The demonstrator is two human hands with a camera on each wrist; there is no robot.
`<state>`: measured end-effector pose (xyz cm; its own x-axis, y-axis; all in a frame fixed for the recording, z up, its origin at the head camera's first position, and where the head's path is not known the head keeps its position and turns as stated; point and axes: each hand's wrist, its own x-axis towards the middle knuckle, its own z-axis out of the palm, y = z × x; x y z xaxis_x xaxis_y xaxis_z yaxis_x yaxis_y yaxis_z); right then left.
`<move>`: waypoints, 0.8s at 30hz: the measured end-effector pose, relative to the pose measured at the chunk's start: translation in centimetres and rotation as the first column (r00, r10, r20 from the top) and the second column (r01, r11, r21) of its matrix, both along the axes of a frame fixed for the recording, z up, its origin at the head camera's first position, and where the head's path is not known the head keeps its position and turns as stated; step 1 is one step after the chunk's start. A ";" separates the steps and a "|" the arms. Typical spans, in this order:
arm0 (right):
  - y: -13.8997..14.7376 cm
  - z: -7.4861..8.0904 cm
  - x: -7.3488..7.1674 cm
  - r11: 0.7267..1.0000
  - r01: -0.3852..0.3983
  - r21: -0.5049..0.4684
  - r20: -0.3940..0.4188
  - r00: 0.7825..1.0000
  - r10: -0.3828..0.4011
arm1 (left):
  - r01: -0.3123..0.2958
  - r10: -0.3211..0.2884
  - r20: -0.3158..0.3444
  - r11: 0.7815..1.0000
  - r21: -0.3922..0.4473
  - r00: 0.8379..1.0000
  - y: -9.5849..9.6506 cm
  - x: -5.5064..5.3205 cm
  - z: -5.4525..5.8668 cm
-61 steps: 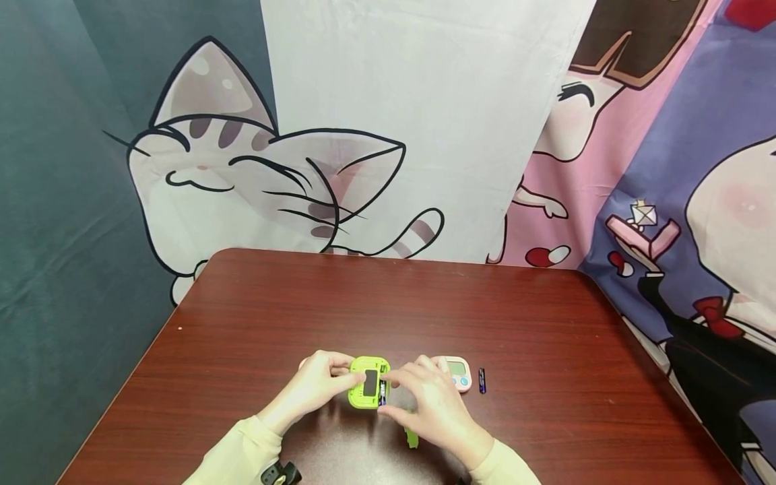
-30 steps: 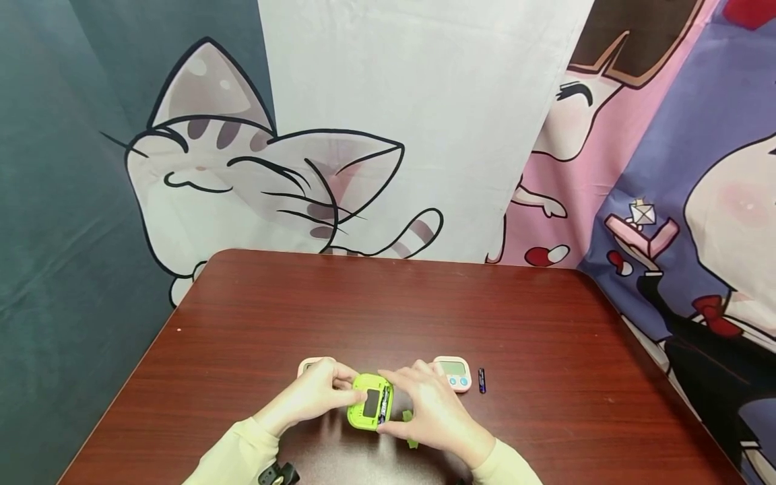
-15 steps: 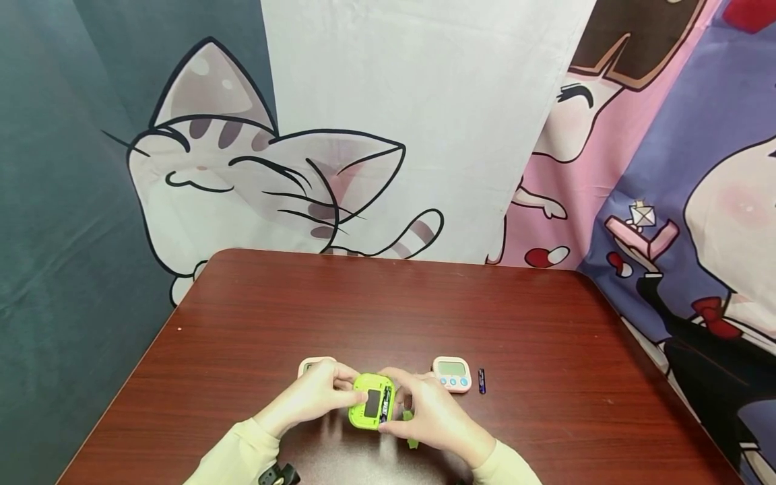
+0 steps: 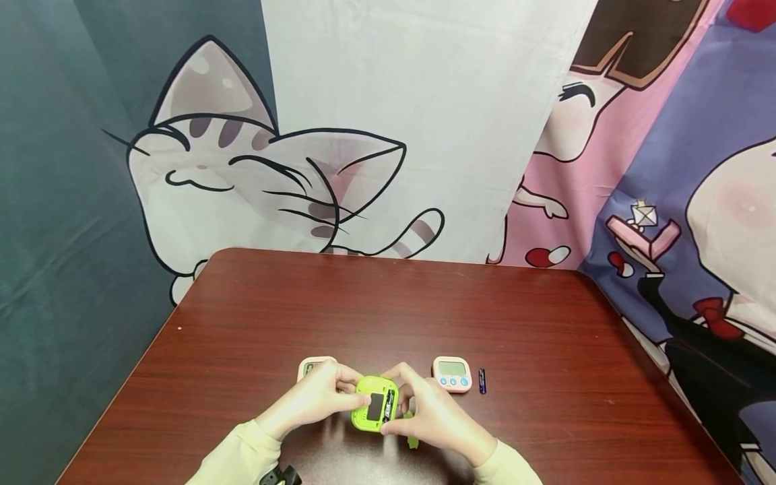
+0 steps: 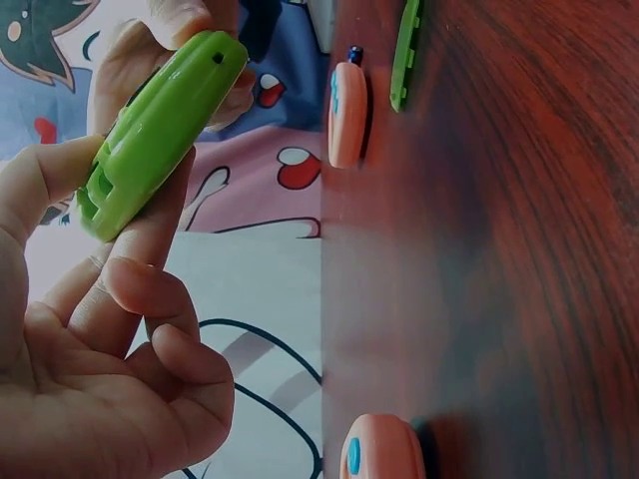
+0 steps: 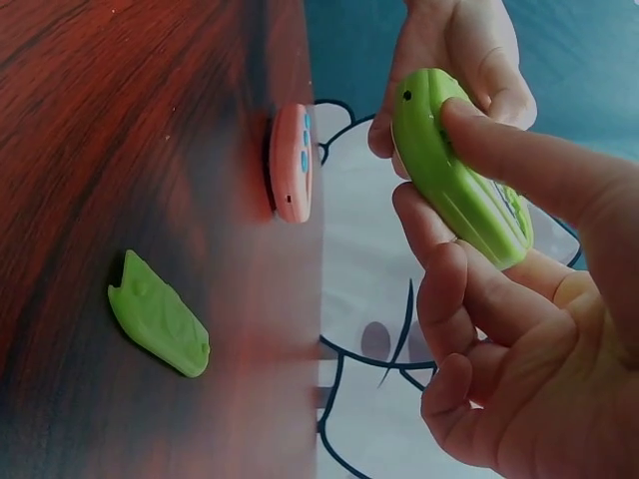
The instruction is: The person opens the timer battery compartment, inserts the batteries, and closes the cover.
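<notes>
1. One pink timer [image 4: 312, 365] marks the left of our scene, on the brown table [image 4: 273, 303], partly masked in the head view by the left hand [image 4: 318, 397].
2. That left hand grips a green timer [image 4: 376, 405] between thumb and fingers, the thumb laid on its back.
3. The green timer is held up at centre between both hands, back upward. We note that it has shifted lower and slightly right in the head view over two seconds.
4. A battery [image 4: 389, 406] lies along the timer's uncovered slot. Fingers that were at the battery two seconds ago now hold the casing; we take it as probably seated, though we cannot confirm the fit.
5. The right hand [image 4: 433, 411] pinches the green timer's far and near edges with forefinger and thumb.
6. The green cover [image 6: 160, 314] lies on the table, off the timer, so we judge the work only partway along.
7. A second pink timer [image 4: 451, 375], more visible since that hand moved, rests screen up, a loose battery [image 4: 481, 380] just beside it.
</notes>
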<state>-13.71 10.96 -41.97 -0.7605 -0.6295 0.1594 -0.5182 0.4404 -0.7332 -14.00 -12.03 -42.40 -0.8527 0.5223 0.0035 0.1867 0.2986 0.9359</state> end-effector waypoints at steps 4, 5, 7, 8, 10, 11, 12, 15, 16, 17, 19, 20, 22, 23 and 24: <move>0.1 0.0 0.0 1.000 -0.011 -0.013 0.000 1.000 0.011 | 0.001 -0.001 -0.005 1.000 0.001 1.000 0.0 0.0 0.0; 0.1 0.0 -0.1 1.000 -0.013 -0.016 -0.002 1.000 0.013 | 0.000 0.000 -0.006 1.000 0.002 1.000 0.1 0.0 0.0; 0.1 0.0 -0.1 1.000 -0.012 -0.021 -0.002 1.000 0.012 | -0.002 0.002 -0.012 1.000 0.002 1.000 0.1 0.0 0.0; 0.1 0.0 -0.1 1.000 -0.012 -0.023 0.000 1.000 0.012 | -0.003 0.003 -0.014 1.000 0.002 1.000 0.1 0.0 -0.1; 0.1 0.0 -0.1 1.000 -0.008 -0.028 0.007 1.000 0.008 | -0.004 0.005 -0.014 1.000 0.005 1.000 0.1 0.0 -0.1; 0.1 0.0 -0.1 1.000 -0.006 -0.028 0.010 1.000 0.006 | -0.006 0.006 -0.014 1.000 0.005 1.000 0.1 0.0 -0.1; 0.1 0.1 -0.1 1.000 -0.003 -0.028 0.015 1.000 0.003 | -0.007 0.007 -0.013 1.000 0.005 1.000 0.1 0.0 -0.1; 0.1 0.1 0.0 0.999 0.006 -0.032 0.029 1.000 -0.006 | -0.007 0.007 -0.008 1.000 0.008 1.000 0.2 0.0 -0.1; 0.1 0.1 0.0 0.999 0.011 -0.032 0.032 0.999 -0.010 | -0.007 0.007 -0.008 1.000 0.008 1.000 0.2 0.0 -0.1; 0.1 0.1 0.0 0.999 0.017 -0.030 0.033 0.999 -0.016 | -0.007 0.007 -0.008 1.000 0.007 1.000 0.2 0.0 -0.1; 0.0 0.1 0.0 0.999 0.027 -0.026 0.033 0.999 -0.026 | -0.008 0.008 -0.008 1.000 0.007 1.000 0.2 0.0 -0.1; 0.0 0.1 0.0 0.999 0.031 -0.024 0.031 0.999 -0.030 | -0.009 0.009 -0.007 1.000 0.006 1.000 0.2 0.0 -0.1; 0.1 0.1 0.0 0.999 0.033 -0.021 0.029 0.999 -0.033 | -0.017 0.017 -0.008 1.000 0.004 1.000 0.2 0.0 -0.1; 0.1 0.1 0.0 0.999 0.029 -0.024 0.028 0.999 -0.028 | -0.021 0.021 -0.008 1.000 0.005 1.000 0.2 0.0 -0.1; 0.1 0.1 0.0 0.999 0.023 -0.027 0.026 0.999 -0.023 | -0.026 0.026 -0.008 1.000 0.007 1.000 0.2 0.0 0.0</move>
